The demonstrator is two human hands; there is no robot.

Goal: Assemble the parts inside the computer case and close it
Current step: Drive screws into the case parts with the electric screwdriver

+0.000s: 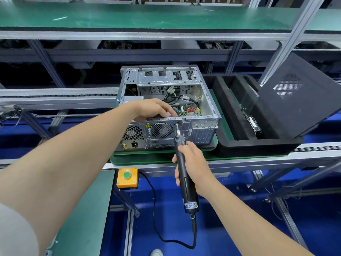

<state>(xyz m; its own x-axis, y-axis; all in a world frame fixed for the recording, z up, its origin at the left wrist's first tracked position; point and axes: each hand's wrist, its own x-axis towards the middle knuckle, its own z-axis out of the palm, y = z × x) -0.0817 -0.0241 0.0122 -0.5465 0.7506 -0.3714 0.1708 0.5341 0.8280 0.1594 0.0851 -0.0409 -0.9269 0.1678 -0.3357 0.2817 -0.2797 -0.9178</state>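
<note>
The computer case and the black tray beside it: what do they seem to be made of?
Computer case: apparently bare sheet metal, dull silver, with punched holes and folded edges. Black tray: probably foam, matte, with thick, fuzzy-looking walls.

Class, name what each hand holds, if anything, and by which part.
Right hand: electric screwdriver, gripped around its barrel below the collar. Left hand, inside the case: cannot tell.

A factory assembly line: roller conveyor rails (55,97), green-matted workbenches (129,17).
</note>
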